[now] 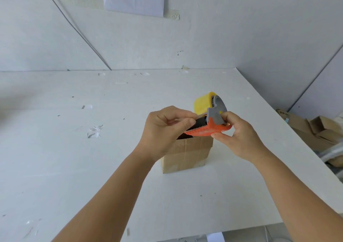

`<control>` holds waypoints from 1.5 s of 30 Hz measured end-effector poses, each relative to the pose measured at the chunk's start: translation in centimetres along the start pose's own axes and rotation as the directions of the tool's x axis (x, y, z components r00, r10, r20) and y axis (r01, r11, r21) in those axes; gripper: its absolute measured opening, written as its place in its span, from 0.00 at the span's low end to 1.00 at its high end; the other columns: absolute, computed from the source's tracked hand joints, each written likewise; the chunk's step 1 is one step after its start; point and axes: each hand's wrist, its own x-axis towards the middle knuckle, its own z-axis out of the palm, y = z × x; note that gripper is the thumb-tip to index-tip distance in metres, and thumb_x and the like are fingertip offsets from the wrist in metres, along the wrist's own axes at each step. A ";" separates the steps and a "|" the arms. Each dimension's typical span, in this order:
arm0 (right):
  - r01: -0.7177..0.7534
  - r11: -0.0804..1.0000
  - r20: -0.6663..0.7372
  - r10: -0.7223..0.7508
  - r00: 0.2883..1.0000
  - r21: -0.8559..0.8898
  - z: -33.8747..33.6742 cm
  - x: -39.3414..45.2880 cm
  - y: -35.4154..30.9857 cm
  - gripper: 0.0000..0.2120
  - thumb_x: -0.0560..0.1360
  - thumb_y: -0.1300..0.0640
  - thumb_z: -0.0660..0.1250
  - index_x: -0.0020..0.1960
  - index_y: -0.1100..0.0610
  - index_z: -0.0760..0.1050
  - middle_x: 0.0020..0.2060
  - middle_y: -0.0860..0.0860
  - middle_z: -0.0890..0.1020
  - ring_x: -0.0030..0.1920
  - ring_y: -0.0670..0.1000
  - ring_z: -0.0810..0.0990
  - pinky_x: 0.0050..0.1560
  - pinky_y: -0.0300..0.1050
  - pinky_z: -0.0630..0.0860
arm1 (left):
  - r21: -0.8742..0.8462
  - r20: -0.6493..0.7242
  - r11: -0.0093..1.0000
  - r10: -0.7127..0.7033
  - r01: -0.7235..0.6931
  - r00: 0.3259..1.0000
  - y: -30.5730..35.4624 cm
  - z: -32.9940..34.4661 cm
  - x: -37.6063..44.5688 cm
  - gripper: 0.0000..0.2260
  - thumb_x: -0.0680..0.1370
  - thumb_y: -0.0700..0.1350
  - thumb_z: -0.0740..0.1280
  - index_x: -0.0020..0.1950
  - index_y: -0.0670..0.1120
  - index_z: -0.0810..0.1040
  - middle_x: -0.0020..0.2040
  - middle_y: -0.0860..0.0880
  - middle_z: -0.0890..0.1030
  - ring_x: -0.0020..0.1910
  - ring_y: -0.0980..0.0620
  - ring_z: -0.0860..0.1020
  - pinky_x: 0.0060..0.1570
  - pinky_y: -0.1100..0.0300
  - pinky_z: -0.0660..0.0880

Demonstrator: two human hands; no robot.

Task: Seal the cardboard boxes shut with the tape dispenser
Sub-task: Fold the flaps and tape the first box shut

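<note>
A small brown cardboard box (187, 153) stands on the white table (74, 167), its top partly hidden behind my hands. Above it I hold a tape dispenser (207, 129) with an orange body, a grey frame and a yellow tape roll (202, 102). My right hand (239, 135) grips the orange handle end from the right. My left hand (165, 130) pinches the tape end at the dispenser's front, by the black roller and toothed blade. A dark gap shows at the box's top edge.
The table's right edge runs diagonally down the right side. Beyond it lie several flattened and loose cardboard boxes (315, 130). White walls stand close behind the table. Small scraps of clear tape (94, 131) dot the tabletop at the left.
</note>
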 end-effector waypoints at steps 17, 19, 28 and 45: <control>-0.073 0.918 0.294 0.198 0.935 -0.389 0.8 6.4 -4.9 0.18 0.73 0.38 0.64 0.41 0.52 0.79 0.34 0.50 0.81 0.22 0.51 0.77 0.26 0.45 0.78 | -0.032 -0.391 0.879 -0.449 0.475 0.804 -5.2 -3.3 -0.1 0.05 0.76 0.45 0.66 0.42 0.46 0.78 0.41 0.52 0.78 0.40 0.55 0.74 0.41 0.63 0.72; -0.040 0.894 0.315 0.198 0.928 -0.447 1.2 7.3 -5.0 0.19 0.73 0.36 0.63 0.41 0.52 0.79 0.34 0.50 0.80 0.25 0.50 0.78 0.27 0.46 0.79 | -0.078 -0.330 0.853 -0.510 0.515 0.794 -6.2 -3.5 -0.3 0.04 0.77 0.45 0.65 0.43 0.47 0.75 0.48 0.52 0.79 0.46 0.55 0.74 0.45 0.61 0.70; 0.087 0.815 0.440 0.217 0.872 -0.573 3.3 11.3 -5.9 0.27 0.69 0.30 0.61 0.38 0.55 0.79 0.35 0.51 0.81 0.37 0.51 0.79 0.40 0.46 0.74 | -0.104 0.051 0.876 -0.469 0.472 0.882 -9.7 -4.7 -1.8 0.51 0.62 0.51 0.76 0.75 0.59 0.46 0.68 0.60 0.73 0.68 0.63 0.66 0.62 0.61 0.62; 0.175 0.755 0.543 0.270 0.795 -0.632 5.8 12.6 -8.7 0.26 0.71 0.33 0.64 0.33 0.57 0.72 0.29 0.51 0.73 0.30 0.50 0.73 0.34 0.44 0.68 | -0.014 -0.176 0.908 -0.415 0.419 0.893 -12.0 -4.1 -1.0 0.46 0.71 0.34 0.72 0.77 0.57 0.47 0.58 0.51 0.76 0.56 0.57 0.77 0.50 0.64 0.76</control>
